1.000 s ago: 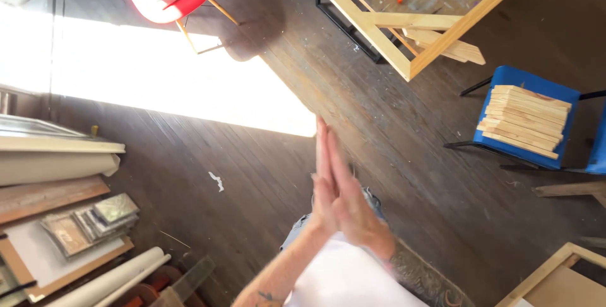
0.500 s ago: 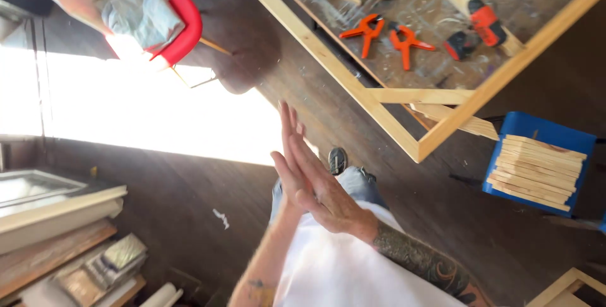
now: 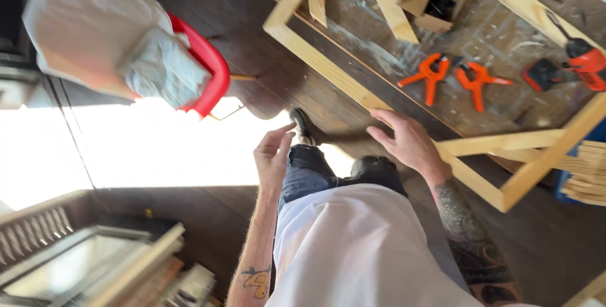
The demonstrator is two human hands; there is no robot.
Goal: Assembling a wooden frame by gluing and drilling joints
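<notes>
Left hand (image 3: 273, 154): empty, fingers loosely curled, held in the air above the person's knees. Right hand (image 3: 407, 141): empty, fingers spread, palm down, hovering just beside the near rail of the pale wooden frame (image 3: 328, 59); contact cannot be confirmed. The frame lies on a worn worktable (image 3: 499, 35) beyond the right hand. Inside the frame, beyond that hand: two orange spring clamps (image 3: 456, 78). Further right: a red drill (image 3: 584, 61). Beyond the left hand: a red chair (image 3: 203, 67) carrying pale bundled cloth.
</notes>
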